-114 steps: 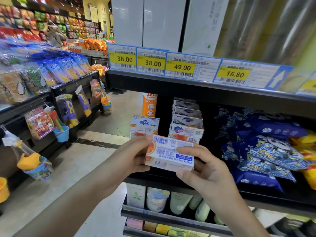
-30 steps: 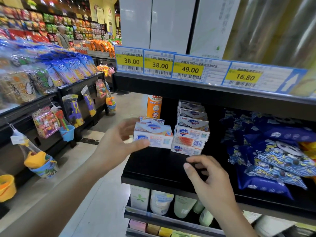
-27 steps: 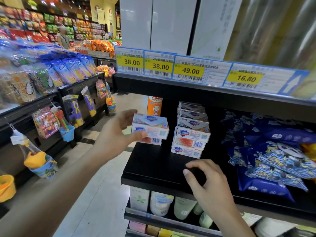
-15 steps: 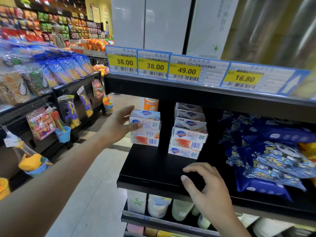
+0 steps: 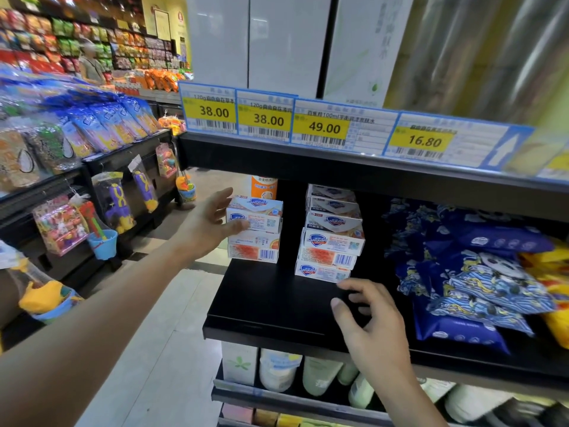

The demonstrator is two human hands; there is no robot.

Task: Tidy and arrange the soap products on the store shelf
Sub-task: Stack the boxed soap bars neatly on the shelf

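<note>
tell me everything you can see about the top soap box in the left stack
The top soap box is a white carton with a blue shield logo, pale orange print and small codes on its front. It lies flat and roughly square on an orange-printed box below, near the black shelf's left edge. The left hand touches its left end.

- The left hand point(image 5: 209, 224) covers the near end of the upper soap box point(image 5: 257, 215) at about 9 o'clock of the short stack; whether the thumb presses or merely touches cannot be told.
- The orange bottle point(image 5: 263, 186) behind that stack shows only its middle: top hidden by the upper shelf edge point(image 5: 338, 167), base by the boxes.
- The taller soap stack point(image 5: 331, 238) recedes into shadow at 12 o'clock; rear boxes unreadable.
- The right hand point(image 5: 368, 326) hides part of the black shelf point(image 5: 264, 300).
- Price tags point(image 5: 323, 127): small print blurred.
- Yellow packets point(image 5: 554, 272) at 3 o'clock are cut off by the edge.
- Bottles below point(image 5: 278, 371) lose their tops under the shelf.
</note>
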